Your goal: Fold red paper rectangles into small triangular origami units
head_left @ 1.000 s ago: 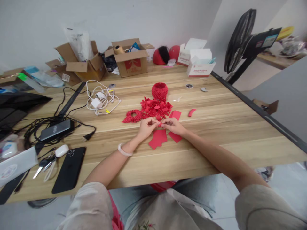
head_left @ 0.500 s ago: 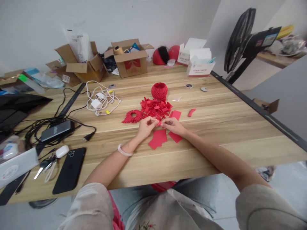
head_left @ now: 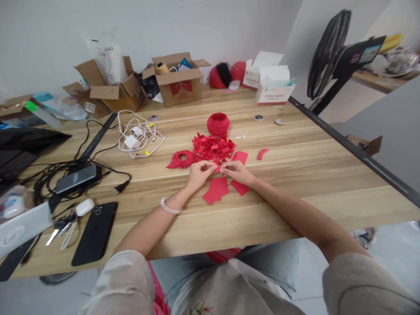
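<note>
My left hand (head_left: 201,173) and my right hand (head_left: 239,171) meet over the table, fingertips pinched on one small red piece of paper (head_left: 217,168). Just beyond them lies a heap of folded red paper pieces (head_left: 213,147). Behind the heap stands a round red vase shape (head_left: 218,124) built from folded pieces. To the left of my left hand is a red ring of folded pieces (head_left: 181,159) with a pointed end. Flat red paper sheets (head_left: 216,190) lie below my hands, and another red sheet (head_left: 241,157) is beyond my right hand.
A short red strip of joined pieces (head_left: 262,153) lies to the right. White chargers with cables (head_left: 133,141), a black phone (head_left: 95,233) and keys (head_left: 61,224) are on the left. Cardboard boxes (head_left: 181,92) and sticky-note boxes (head_left: 274,92) line the back; a black fan (head_left: 330,54) stands right.
</note>
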`<act>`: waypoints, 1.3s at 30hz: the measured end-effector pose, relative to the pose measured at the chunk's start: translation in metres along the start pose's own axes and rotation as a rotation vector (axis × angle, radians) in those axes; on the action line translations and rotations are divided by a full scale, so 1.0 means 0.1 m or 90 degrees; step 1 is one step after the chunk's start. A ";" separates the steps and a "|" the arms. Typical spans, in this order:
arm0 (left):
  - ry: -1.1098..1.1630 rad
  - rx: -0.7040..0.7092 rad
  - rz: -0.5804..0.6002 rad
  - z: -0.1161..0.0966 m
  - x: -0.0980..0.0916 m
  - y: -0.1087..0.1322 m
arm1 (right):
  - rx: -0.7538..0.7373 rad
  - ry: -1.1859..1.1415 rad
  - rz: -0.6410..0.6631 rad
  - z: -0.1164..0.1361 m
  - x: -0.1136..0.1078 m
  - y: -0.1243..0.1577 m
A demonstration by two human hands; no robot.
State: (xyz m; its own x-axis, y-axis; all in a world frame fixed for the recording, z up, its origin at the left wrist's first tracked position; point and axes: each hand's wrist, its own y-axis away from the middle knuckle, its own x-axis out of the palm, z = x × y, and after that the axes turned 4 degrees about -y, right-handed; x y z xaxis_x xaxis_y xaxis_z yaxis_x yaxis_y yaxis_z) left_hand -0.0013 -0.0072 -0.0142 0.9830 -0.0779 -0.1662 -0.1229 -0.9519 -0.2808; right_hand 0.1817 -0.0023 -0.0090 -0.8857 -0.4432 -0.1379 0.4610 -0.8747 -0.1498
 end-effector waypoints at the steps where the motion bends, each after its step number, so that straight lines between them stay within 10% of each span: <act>1: -0.001 0.000 0.000 0.00 0.00 0.00 | 0.000 0.000 0.001 0.00 0.00 0.00; 39: -0.044 0.004 0.026 -0.03 0.03 0.03 | -0.002 0.031 0.020 -0.02 0.00 -0.01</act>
State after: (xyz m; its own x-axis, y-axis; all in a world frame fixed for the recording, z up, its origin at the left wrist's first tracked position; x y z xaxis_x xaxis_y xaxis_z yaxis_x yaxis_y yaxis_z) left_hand 0.0013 -0.0111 -0.0124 0.9653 -0.0960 -0.2429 -0.1641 -0.9465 -0.2780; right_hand 0.1812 -0.0014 -0.0107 -0.8669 -0.4607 -0.1902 0.4892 -0.8596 -0.1476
